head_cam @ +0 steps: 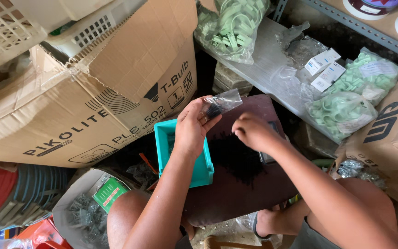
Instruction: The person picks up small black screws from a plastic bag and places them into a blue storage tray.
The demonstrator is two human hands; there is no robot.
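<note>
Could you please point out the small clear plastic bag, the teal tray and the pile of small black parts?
small clear plastic bag point(224, 102), head view, its middle.
teal tray point(162, 138), head view, left wall.
pile of small black parts point(236, 159), head view, pile's centre.

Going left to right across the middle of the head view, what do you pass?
Big cardboard box → teal tray → left hand holding a small clear bag → right hand over a pile of small black parts → bags of green clips.

Brown printed carton point(93, 106), left; bagged green clips point(346, 110)
</note>
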